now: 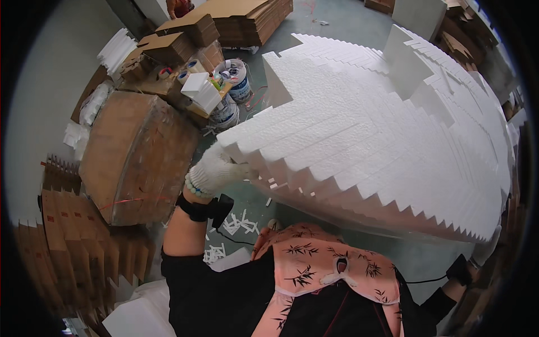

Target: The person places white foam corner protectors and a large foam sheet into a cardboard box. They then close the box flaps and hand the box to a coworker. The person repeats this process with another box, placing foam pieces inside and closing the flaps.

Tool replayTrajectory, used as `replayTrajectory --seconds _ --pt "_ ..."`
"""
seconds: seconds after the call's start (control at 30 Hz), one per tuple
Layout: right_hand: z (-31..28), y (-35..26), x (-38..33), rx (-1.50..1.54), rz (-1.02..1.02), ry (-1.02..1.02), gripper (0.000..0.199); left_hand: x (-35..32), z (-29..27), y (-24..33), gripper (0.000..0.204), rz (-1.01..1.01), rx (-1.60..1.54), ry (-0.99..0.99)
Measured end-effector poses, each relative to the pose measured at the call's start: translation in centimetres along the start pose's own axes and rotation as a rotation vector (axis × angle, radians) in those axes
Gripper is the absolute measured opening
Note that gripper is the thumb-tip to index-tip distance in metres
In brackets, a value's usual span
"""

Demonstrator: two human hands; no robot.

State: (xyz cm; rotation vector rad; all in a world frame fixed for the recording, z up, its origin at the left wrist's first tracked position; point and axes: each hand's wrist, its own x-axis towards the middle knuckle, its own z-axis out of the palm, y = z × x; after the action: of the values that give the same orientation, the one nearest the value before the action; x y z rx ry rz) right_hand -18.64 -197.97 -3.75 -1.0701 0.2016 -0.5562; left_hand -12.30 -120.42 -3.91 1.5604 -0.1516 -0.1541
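Observation:
A wide mass of white foam strips (337, 118), packed side by side with a zigzag near edge, spreads before me. My left hand (216, 170), in a white knit glove, is closed around its near left corner, the fingers curling in under the edge. At the far right end of the foam, my right hand (487, 247) is gloved too and lies close against the end. Its fingers are mostly hidden near the dark rim of the picture. Under the teeth a pinkish-brown face (359, 210) shows, with small white bits on it.
A large taped cardboard box (137, 157) stands at my left, with folded cardboard (73, 236) nearer. Behind it are tape rolls (193, 67), tubs (236, 78) and stacked flat cartons (236, 19). Foam scraps (241, 223) litter the floor beneath my left arm.

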Motion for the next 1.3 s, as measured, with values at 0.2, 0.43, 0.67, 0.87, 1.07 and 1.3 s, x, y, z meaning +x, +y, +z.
replayTrajectory --seconds 0.2,0.43,0.67,0.87,1.07,1.3 --pt "2.9 5.7 0.8 -0.019 0.087 0.234 0.056 4.4 -3.1 -2.9 0.052 -0.140 -0.071 -0.226" --pt "1.7 8.1 -1.1 -0.364 -0.014 0.205 0.057 5.7 -4.3 -6.8 0.069 0.062 0.701 -0.336" --pt "-0.9 7.0 -11.1 -0.512 -0.024 0.602 0.070 6.0 -11.8 -6.4 0.074 0.714 0.671 -0.346" --pt "-0.5 16.8 -26.5 -0.744 0.245 1.034 0.061 3.3 -27.4 -7.5 0.057 0.571 0.519 -0.371" --pt "10.4 35.0 -39.7 -1.349 1.216 0.242 0.033 -2.9 -44.3 -20.6 0.051 -0.026 0.398 -0.097" --pt "41.8 51.6 -44.3 -1.465 1.073 -0.776 0.046 7.6 -50.5 -22.1 0.045 -0.117 0.765 -0.473"
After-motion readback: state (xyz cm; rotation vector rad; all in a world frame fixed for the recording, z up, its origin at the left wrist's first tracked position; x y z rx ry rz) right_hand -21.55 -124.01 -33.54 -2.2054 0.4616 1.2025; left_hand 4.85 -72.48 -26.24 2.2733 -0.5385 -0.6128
